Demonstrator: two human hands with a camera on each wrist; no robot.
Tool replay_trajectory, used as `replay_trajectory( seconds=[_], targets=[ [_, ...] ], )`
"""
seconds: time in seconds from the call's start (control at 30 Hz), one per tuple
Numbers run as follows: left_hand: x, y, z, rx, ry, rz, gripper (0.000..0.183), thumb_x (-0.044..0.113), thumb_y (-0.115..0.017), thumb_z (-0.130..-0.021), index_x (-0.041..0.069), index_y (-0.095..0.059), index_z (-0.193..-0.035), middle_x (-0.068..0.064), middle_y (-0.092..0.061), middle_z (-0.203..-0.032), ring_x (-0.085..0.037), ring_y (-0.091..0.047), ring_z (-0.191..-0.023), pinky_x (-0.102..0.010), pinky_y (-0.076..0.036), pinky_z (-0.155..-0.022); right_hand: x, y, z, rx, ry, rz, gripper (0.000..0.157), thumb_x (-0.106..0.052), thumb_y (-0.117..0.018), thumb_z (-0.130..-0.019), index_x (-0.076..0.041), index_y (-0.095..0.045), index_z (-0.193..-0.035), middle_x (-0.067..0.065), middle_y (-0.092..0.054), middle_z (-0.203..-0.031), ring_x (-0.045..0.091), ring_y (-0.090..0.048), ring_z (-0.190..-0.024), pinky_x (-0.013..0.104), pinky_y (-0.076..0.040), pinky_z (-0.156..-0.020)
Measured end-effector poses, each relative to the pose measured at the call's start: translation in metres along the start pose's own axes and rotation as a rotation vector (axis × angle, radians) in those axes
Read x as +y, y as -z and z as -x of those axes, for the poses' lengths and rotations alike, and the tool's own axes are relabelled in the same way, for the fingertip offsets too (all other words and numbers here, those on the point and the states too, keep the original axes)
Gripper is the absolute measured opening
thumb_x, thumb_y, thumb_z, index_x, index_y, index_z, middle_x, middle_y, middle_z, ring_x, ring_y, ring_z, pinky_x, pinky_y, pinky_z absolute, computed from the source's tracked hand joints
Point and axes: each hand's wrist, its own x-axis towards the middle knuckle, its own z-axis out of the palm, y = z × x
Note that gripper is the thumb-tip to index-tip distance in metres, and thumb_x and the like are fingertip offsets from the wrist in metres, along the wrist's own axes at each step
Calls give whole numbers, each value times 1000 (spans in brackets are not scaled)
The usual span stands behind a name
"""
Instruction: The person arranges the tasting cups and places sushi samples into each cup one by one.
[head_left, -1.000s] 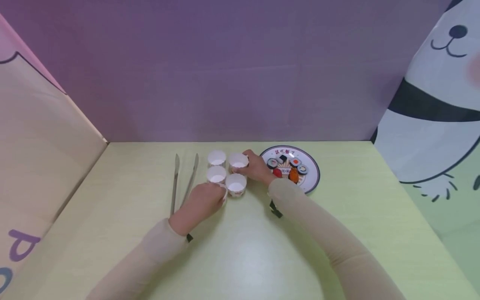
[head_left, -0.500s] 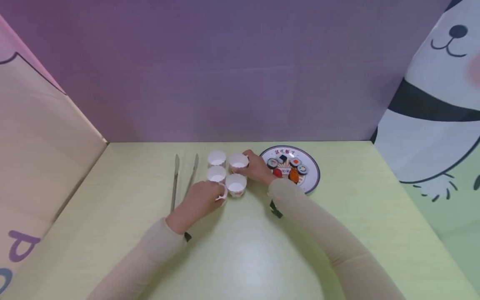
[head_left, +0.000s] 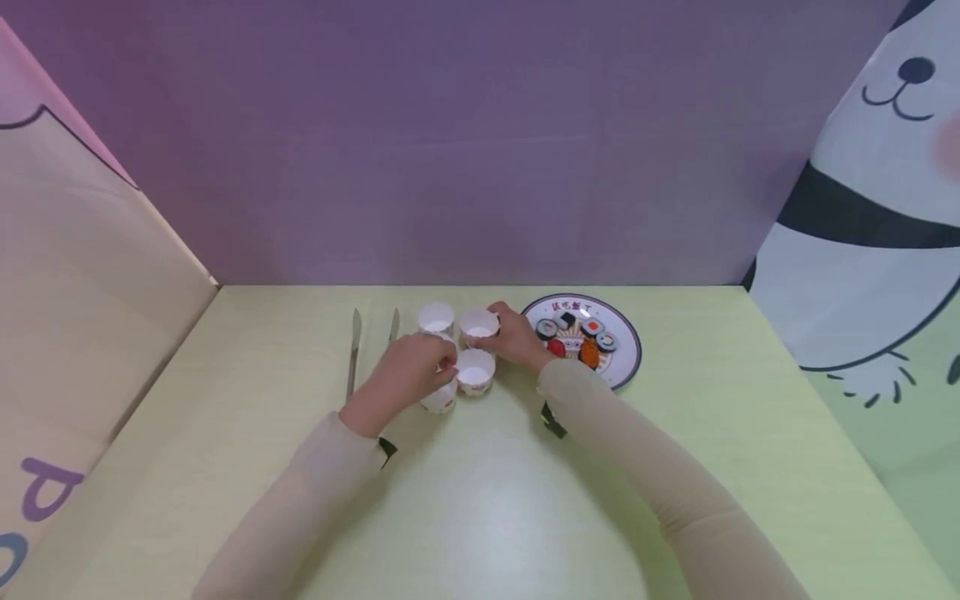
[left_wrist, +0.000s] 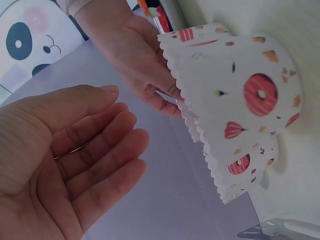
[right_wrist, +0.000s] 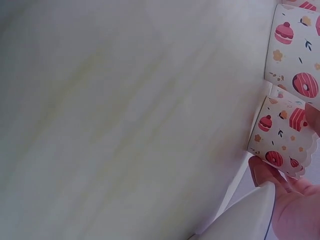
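My left hand (head_left: 412, 367) hovers over the left row of paper baking cups, partly hiding it. In the left wrist view, its fingers (left_wrist: 110, 165) are loosely bent with nothing between them. Close by stands the front left cup (head_left: 439, 400). My right hand (head_left: 517, 337) grips the back right baking cup (head_left: 478, 323), thumb on one side and fingers on the other. The cups are white with scalloped rims and printed doughnuts and cupcakes. A front right cup (head_left: 475, 372) and a back left cup (head_left: 436, 317) stand upright beside these.
Right of the cups, a dark-rimmed plate (head_left: 628, 358) carries several sushi pieces (head_left: 589, 354), partly behind my right wrist. Two slim metal arms (head_left: 353, 358), like those of tongs, lie left of the cups. A purple panel (head_left: 480, 150) rises along the table's far edge.
My left hand has let go of the front left cup and moved up and away from me, over the cup behind it. My right hand stays on the back right cup.
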Motion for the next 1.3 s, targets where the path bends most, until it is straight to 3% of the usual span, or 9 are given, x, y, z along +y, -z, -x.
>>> replay_trajectory(
  seconds=[0.37, 0.7, 0.97, 1.13, 1.3],
  targets=[
    [-6, 8, -28, -2, 28, 11, 9, 13, -68, -85, 7, -71, -91, -2, -67, -80, -17, -61, -72, -30, -50, -66, 2, 1, 0, -10, -14, -2, 61, -33, -73, -82, -4, -43, -127, 15, -58, -120, 26, -56, -106, 39, -45, -91],
    [-5, 6, -58, -70, 65, 40, 11, 10, -69, -85, 5, -72, -94, -5, -70, -88, -19, -61, -77, -33, -50, -71, 7, 0, 1, 16, 39, 1, 61, -31, -75, -81, -2, -45, -125, 15, -61, -113, 24, -55, -95, 35, -45, -83],
    [-7, -3, -78, -176, 124, 4, 11, 11, -71, -83, 7, -72, -93, -4, -69, -90, -20, -59, -82, -34, -49, -75, 5, 1, 0, -2, 33, -2, 63, -28, -74, -82, -1, -42, -130, 17, -59, -119, 25, -55, -100, 38, -45, -89],
    [-6, -9, -88, -233, 72, -55, 7, 10, -72, -81, 7, -71, -87, -3, -67, -85, -19, -57, -75, -33, -48, -69, 5, 2, 0, 14, 68, 28, 58, -19, -73, -82, 0, -43, -129, 19, -59, -119, 27, -56, -100, 39, -46, -89],
    [-5, -15, -93, -227, 21, -119, 8, 10, -72, -80, 7, -72, -87, -4, -68, -83, -19, -57, -72, -32, -49, -67, 6, 1, -1, 39, 112, 51, 54, -18, -73, -81, 0, -46, -124, 18, -62, -107, 28, -58, -88, 38, -48, -80]
  ],
)
